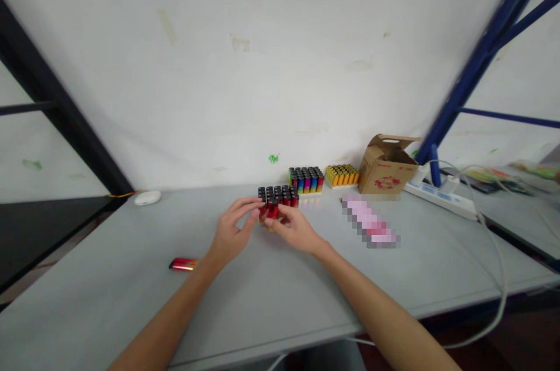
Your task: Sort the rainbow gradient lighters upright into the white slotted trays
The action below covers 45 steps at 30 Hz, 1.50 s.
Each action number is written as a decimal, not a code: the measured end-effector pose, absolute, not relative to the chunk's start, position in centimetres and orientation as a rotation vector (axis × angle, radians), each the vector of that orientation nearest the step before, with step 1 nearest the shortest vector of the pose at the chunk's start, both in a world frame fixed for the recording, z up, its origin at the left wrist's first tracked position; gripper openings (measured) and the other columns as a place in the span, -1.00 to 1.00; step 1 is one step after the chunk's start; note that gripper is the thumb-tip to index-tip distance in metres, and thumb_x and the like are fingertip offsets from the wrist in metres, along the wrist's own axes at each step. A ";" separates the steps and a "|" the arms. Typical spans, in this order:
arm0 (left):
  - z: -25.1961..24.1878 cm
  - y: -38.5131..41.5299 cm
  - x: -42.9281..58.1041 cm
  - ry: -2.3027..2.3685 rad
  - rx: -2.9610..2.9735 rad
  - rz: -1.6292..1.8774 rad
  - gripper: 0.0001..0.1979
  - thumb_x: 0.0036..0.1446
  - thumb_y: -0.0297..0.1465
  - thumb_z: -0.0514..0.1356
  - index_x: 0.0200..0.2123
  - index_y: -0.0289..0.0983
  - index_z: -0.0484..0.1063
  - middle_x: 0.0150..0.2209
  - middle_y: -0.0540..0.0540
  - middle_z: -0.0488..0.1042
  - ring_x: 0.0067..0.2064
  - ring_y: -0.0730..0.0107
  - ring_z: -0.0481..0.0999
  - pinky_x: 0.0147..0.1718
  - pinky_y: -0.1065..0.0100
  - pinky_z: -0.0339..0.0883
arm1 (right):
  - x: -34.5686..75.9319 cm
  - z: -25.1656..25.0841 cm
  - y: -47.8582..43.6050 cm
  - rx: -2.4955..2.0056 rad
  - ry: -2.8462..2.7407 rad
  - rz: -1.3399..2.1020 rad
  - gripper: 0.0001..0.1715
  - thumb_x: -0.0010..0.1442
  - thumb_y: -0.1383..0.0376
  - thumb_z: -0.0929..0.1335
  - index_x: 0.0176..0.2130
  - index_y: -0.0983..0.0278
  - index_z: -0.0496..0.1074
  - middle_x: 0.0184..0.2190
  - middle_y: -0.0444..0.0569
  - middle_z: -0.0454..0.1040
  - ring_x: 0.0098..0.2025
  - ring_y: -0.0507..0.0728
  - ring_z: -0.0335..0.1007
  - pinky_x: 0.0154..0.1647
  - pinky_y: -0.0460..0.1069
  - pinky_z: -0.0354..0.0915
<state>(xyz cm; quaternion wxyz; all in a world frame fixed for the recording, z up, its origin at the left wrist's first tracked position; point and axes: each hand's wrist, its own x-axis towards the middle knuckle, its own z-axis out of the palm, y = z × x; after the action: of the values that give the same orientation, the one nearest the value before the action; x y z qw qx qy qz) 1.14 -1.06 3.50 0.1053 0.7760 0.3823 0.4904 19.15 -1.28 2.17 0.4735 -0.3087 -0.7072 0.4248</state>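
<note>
A block of upright red batteries (286, 197) with black ends stands in several rows on the table. At its front left corner, my left hand (234, 230) has its thumb and fingers closed around the side of the red batteries. My right hand (296, 227) grips a few red batteries (273, 208) at the front of the block, its thumb reaching across low in front of them. A bit of yellow shows under that thumb. Fingertips partly hide the lower ends. Near my left forearm lies a red, gold and black item (182, 264), partly covered by the arm.
Behind the block stand a tray of multicoloured batteries (307, 181) and a tray of yellow ones (342, 175). Right of them are an open cardboard box (387, 170), a blurred pink item (370, 222) and a power strip (441, 199) with cables. A white oval object (147, 198) lies far left.
</note>
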 end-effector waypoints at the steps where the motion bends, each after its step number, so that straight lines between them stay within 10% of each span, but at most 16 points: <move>1: 3.5 -0.9 1.0 1.192 2.273 1.501 -0.66 0.27 -0.22 0.00 -0.22 -0.25 0.52 -0.14 -0.16 0.54 -0.08 0.28 0.50 0.03 0.22 0.34 | 19.3 2.5 -1.2 -0.734 -1.647 1.080 -0.67 0.19 0.06 0.34 -0.33 0.29 0.37 -0.38 -0.07 0.48 -0.36 0.05 0.38 -0.35 -0.07 0.30; 18: -2.4 2.3 0.4 1.597 2.515 0.951 -0.50 0.20 -0.19 0.07 0.09 -0.41 0.31 0.08 -0.36 0.39 0.13 0.00 0.35 0.16 0.00 0.19 | 23.0 3.4 0.7 -0.703 -0.937 1.530 -0.84 -0.13 0.31 0.36 -0.43 0.26 0.33 -0.62 -0.20 0.32 -0.63 -0.04 0.12 -0.69 -0.16 -0.04; 26: -2.5 2.6 0.1 1.542 2.584 0.936 -0.72 0.17 -0.29 0.10 -0.14 -0.26 0.51 0.02 -0.26 0.45 0.08 0.05 0.39 0.12 -0.01 0.25 | 23.4 3.8 0.7 -0.695 -0.918 1.658 -0.50 0.08 -0.12 0.23 -0.41 0.25 0.33 -0.58 -0.17 0.18 -0.54 0.02 0.14 -0.61 -0.13 0.08; 35: -2.2 2.5 0.1 1.533 2.622 0.899 -0.71 0.19 -0.29 0.08 -0.17 -0.27 0.55 -0.01 -0.28 0.46 0.07 0.03 0.38 0.11 -0.01 0.24 | 23.3 3.5 1.0 -0.650 -0.867 1.792 -0.55 0.11 -0.09 0.21 -0.49 0.22 0.19 -0.56 -0.16 0.27 -0.52 0.04 0.25 -0.52 -0.08 0.21; 45: -2.7 2.8 0.1 1.513 2.584 1.030 -0.72 0.21 -0.29 0.06 -0.18 -0.28 0.51 -0.02 -0.25 0.46 0.05 0.07 0.41 0.11 0.00 0.26 | 22.9 2.6 1.1 -0.746 -0.880 1.889 -0.50 0.13 -0.10 0.17 -0.56 0.22 0.14 -0.72 -0.29 -0.04 -0.70 -0.06 -0.19 -0.71 -0.16 -0.27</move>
<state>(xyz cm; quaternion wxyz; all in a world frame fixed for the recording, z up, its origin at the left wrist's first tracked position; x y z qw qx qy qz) 0.13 2.77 -2.70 -0.0123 0.8159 0.4779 0.3251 22.87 1.08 2.62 0.4478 -0.3013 -0.3555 0.7631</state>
